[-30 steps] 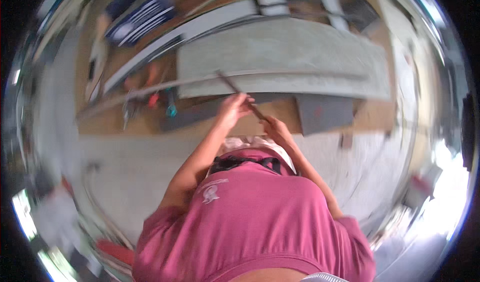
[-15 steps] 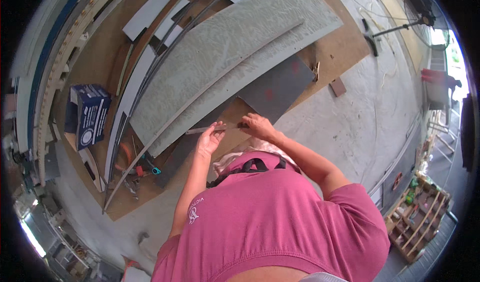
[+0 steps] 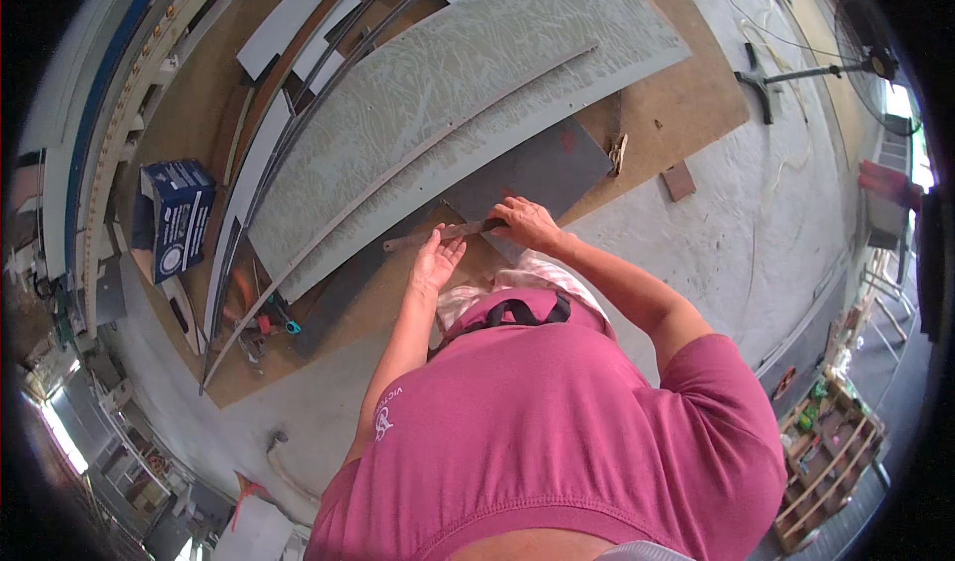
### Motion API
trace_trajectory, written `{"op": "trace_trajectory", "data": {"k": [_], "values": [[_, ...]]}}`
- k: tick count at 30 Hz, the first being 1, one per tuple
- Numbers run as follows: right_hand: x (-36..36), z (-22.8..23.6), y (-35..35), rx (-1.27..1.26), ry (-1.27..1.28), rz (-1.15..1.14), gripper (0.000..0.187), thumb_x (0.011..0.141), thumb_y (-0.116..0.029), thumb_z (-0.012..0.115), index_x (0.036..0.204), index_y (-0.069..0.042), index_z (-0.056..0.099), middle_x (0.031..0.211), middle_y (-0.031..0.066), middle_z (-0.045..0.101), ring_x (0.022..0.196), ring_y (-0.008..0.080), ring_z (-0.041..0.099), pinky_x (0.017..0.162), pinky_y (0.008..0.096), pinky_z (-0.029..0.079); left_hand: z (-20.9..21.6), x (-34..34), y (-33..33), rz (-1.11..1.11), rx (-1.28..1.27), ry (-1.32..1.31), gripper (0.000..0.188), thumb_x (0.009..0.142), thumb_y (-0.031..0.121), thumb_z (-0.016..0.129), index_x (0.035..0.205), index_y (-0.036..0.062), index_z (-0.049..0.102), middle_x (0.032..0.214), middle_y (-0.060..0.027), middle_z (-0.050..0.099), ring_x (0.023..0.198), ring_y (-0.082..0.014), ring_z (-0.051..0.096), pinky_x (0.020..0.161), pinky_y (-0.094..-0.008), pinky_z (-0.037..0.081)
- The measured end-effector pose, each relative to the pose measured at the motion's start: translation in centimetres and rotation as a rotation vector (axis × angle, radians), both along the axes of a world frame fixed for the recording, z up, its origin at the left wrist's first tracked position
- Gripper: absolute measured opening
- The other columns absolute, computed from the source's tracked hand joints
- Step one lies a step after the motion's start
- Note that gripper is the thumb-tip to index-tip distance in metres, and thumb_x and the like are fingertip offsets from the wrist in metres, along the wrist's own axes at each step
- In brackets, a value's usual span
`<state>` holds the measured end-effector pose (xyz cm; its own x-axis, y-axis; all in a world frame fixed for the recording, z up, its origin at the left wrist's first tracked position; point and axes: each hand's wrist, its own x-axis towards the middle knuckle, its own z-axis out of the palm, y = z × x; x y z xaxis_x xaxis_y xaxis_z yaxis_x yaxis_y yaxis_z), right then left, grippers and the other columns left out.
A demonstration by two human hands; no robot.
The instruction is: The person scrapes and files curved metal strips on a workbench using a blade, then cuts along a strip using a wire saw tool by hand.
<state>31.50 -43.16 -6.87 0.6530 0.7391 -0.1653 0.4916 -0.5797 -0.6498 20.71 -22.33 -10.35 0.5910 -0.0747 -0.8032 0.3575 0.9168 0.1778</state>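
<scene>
- And here's the action: the right hand (image 3: 529,225) has its fingers closed on the dark end of a narrow, flat, greyish-brown strip (image 3: 462,231).
- The strip sits just in front of the body, above the near edge of a broad brown board (image 3: 696,103), its paler end pointing left.
- Over on the other side, the left hand (image 3: 434,263) is palm up, fingers half-spread at the strip's middle; I cannot tell whether it grips or merely supports.
- Just beyond the hands, a dark grey flat panel (image 3: 552,168) lies partly under a large, mottled grey-green sheet (image 3: 418,103).
- Along that sheet runs a long, thin, greyish rod (image 3: 403,166), its left end reaching past the sheet's edge.
- Out on the left, a dark blue cardboard box with white markings (image 3: 184,213) stands on the brown board, with a turquoise-ended tool (image 3: 289,326) lying nearer the body.
- Right flank now: a small brown rectangular block (image 3: 678,181) lies on the pale floor (image 3: 716,243), just beside the board.
</scene>
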Motion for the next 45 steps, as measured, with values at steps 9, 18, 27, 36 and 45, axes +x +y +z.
{"op": "trace_trajectory", "data": {"k": [9, 18, 27, 36, 45], "values": [[1.5, -0.2, 1.2, 0.085, -0.151, 0.072, 0.035, 0.066, -0.03, 0.065, 0.096, -0.014, 0.056, 0.09, 0.0096, 0.054, 0.09, 0.0292, 0.051, 0.077, 0.0402, 0.041, -3.4, -3.1, -0.5, 0.284, -0.015, 0.069, 0.022, 0.082, 0.022, 0.055, 0.094, 0.0044, 0.052, 0.095, -0.0112, 0.057, 0.098, -0.0272, 0.051, 0.086, -0.0444, 0.044], [8.8, -8.5, -17.0, -0.478, -0.216, -0.924, 0.056, 0.073, -0.039, 0.061, 0.111, 0.0, 0.049, 0.105, 0.0189, 0.055, 0.095, 0.0308, 0.054, 0.083, 0.0365, 0.042, -10.1, -11.4, 5.5, 0.825, 0.157, 0.539, 0.021, 0.087, 0.024, 0.046, 0.094, 0.005, 0.045, 0.09, -0.0105, 0.051, 0.091, -0.0288, 0.05, 0.088, -0.0535, 0.039], [10.8, -18.6, -28.6, -0.053, 0.301, -1.164, 0.06, 0.07, -0.038, 0.063, 0.111, 0.003, 0.049, 0.108, 0.0201, 0.054, 0.098, 0.0338, 0.051, 0.085, 0.0389, 0.039, -12.3, -12.7, 10.4, 0.974, 0.1, 0.586, 0.035, 0.089, 0.019, 0.037, 0.117, -0.0022, 0.034, 0.116, -0.0167, 0.042, 0.11, -0.033, 0.04, 0.091, -0.052, 0.037], [13.3, -16.5, -23.0, -0.725, 0.243, -1.045, 0.069, 0.064, -0.054, 0.061, 0.11, -0.004, 0.051, 0.105, 0.023, 0.054, 0.099, 0.033, 0.052, 0.085, 0.0413, 0.04, -13.0, -9.9, 12.0, 0.884, 0.016, 0.513, 0.034, 0.089, 0.027, 0.038, 0.112, 0.0022, 0.039, 0.117, -0.0165, 0.04, 0.1, -0.0324, 0.045, 0.085, -0.0511, 0.039], [12.1, -16.8, -20.4, -0.51, 0.197, -1.247, 0.048, 0.063, -0.038, 0.069, 0.093, -0.003, 0.056, 0.085, 0.0177, 0.061, 0.08, 0.0336, 0.059, 0.072, 0.0411, 0.046, -11.4, -11.3, 8.7, 0.637, 0.032, 0.742, 0.057, 0.08, 0.03, 0.053, 0.126, 0.0122, 0.024, 0.111, -0.0144, 0.036, 0.09, -0.0328, 0.046, 0.084, -0.0495, 0.041]]}}
